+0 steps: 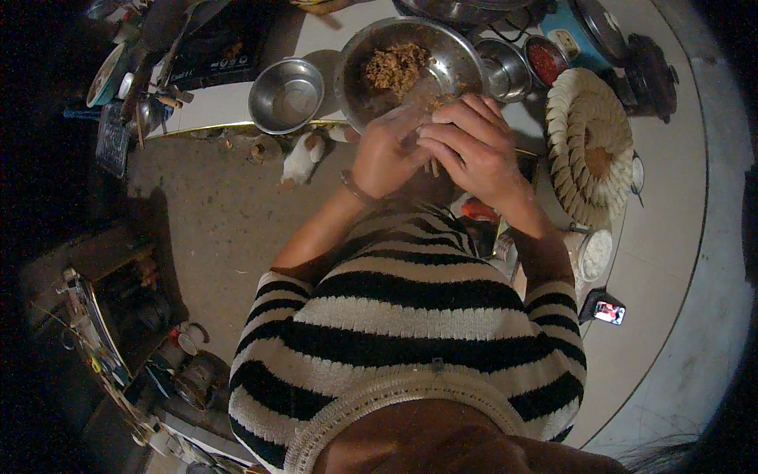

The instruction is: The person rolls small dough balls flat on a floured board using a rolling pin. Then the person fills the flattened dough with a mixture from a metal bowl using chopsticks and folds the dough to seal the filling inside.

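Note:
Over the near rim of a wide steel basin (350, 112), my two hands meet. A mound of brown minced filling (398, 66) lies in the basin. My left hand (385, 151), with a bracelet at the wrist, is blurred at the fingers; what it holds is hidden. My right hand (477, 139) has its fingers curled over against the left. Thin pale stick ends, apparently chopsticks (433, 168), poke out below its fingertips. A bit of filling shows just beyond the fingers. To the right, a round tray holds rings of pale folded dumplings (559, 133).
A steel bowl (286, 98) stands left of the basin near the counter edge. Right of it are a steel cup (503, 68) and a bowl of red paste (545, 62). Nearer are a tub of white stuff (595, 255) and a lit phone (610, 312). A white-and-brown cat (303, 159) is on the floor.

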`<state>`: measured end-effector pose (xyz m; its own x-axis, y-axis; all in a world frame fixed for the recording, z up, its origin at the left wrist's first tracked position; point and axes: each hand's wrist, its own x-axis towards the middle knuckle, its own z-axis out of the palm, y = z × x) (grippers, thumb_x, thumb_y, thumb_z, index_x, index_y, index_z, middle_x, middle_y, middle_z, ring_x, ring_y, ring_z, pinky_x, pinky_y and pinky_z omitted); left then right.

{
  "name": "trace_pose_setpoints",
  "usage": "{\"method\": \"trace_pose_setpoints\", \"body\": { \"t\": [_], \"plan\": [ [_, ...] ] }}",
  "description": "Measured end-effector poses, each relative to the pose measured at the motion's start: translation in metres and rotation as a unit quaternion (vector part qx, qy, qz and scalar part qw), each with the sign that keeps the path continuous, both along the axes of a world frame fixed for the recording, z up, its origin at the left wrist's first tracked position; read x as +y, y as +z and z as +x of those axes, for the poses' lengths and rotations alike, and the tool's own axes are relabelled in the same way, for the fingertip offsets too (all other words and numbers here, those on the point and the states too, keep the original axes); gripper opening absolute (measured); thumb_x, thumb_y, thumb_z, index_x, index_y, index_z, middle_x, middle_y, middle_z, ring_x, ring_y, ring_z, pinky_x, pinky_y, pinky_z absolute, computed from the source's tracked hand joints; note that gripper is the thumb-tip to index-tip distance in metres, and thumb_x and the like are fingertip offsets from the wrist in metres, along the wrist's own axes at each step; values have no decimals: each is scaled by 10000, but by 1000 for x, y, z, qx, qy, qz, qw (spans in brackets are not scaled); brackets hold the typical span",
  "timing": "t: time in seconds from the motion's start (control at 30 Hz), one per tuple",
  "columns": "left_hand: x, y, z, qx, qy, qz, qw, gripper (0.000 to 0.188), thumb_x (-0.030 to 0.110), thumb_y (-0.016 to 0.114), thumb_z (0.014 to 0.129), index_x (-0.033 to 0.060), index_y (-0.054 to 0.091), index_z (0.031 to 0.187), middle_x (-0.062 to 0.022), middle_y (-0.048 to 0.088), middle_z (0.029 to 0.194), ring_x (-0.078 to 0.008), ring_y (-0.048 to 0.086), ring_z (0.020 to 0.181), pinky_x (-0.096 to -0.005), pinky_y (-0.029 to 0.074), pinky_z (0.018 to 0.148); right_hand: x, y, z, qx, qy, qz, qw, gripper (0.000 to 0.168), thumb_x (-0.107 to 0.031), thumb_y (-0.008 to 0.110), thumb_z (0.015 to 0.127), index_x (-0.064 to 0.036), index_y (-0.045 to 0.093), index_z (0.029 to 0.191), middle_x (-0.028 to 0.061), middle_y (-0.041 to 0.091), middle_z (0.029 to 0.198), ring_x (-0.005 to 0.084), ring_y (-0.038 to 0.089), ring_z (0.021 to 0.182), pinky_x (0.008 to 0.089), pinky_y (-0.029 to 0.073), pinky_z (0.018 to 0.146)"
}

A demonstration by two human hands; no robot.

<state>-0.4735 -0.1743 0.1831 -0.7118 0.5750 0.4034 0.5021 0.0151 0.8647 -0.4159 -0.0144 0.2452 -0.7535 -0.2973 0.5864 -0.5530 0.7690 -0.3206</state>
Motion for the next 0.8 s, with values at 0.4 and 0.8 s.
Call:
{"method": "trace_pose_setpoints", "body": {
  "t": [0.4,0.8],
  "plan": [
    [7,-14,0,-484,-110,275,824,248,70,576,925,-17,596,1156,-61,648,916,-67,548,724,-202,400,612,3,-6,16,-160,-119,-249,948,327,-154,764,781,-9,650,1050,109,653,964,243,637,898,340,506,797],
    [7,-13,3,-428,-155,275,847,303,69,616,889,-13,591,1180,-88,670,987,-110,595,774,-225,436,653,5,-15,27,-109,-127,-318,933,180,-56,720,810,-2,666,973,111,688,912,217,664,846,309,505,772]
  ]
}}
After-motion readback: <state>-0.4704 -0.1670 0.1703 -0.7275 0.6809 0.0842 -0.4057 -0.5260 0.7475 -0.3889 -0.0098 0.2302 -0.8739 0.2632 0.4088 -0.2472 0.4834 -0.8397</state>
